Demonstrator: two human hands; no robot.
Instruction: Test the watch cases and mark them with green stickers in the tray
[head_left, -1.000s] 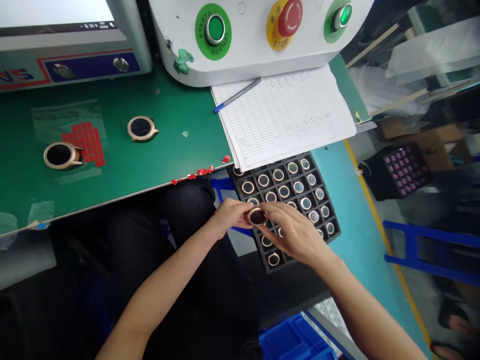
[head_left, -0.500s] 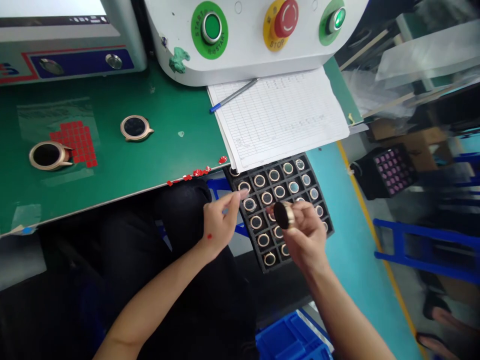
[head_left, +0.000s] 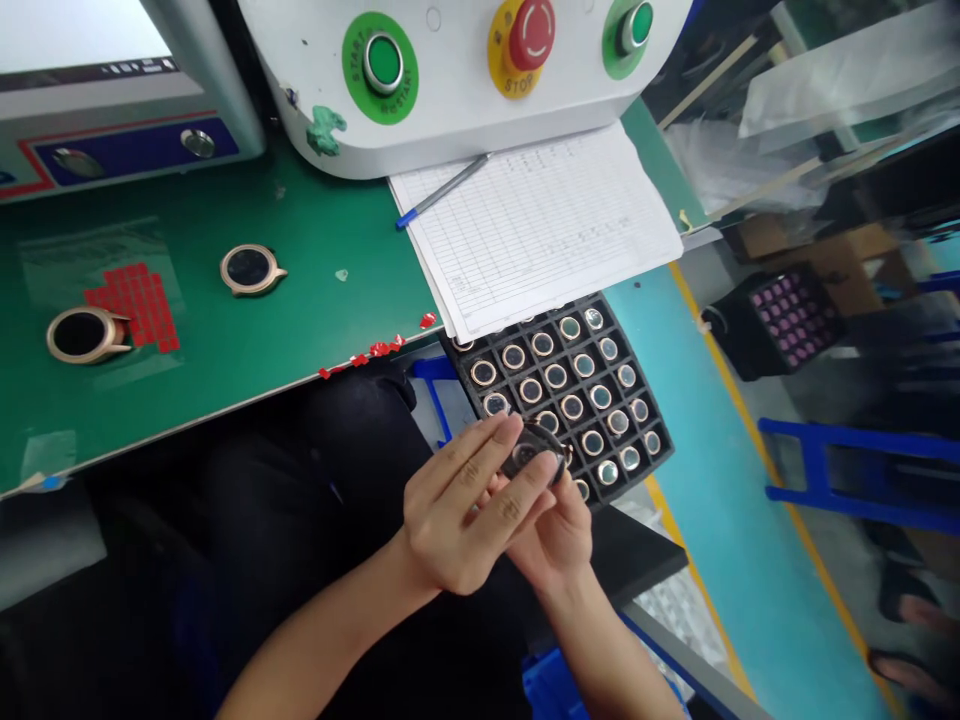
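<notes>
Both my hands meet over the near left side of a black foam tray [head_left: 517, 375]. A round watch case [head_left: 529, 450] is between them, its dark back facing up and its edge partly covered by fingers. My right hand [head_left: 555, 545] grips the case from below and the right. From the left, my left hand [head_left: 457, 510] reaches over it, with fingertips closed on its face and rim. Watch cases with gold rims [head_left: 571, 406] fill the tray's square cells. On the green bench lie two more watch cases, one near the middle [head_left: 249, 269] and one further left [head_left: 79, 335].
A sheet of red square stickers [head_left: 142, 305] lies on the bench [head_left: 300, 210], with red scraps [head_left: 379, 349] along its edge. Printed sheets [head_left: 540, 230] and a pen [head_left: 442, 193] lie below a white machine with start and stop buttons [head_left: 532, 35]. A blue stool [head_left: 862, 480] stands right.
My left hand has moved right and onto the watch case in my right hand. The case has turned from its dark front to its back. The whole view has shifted slightly.
</notes>
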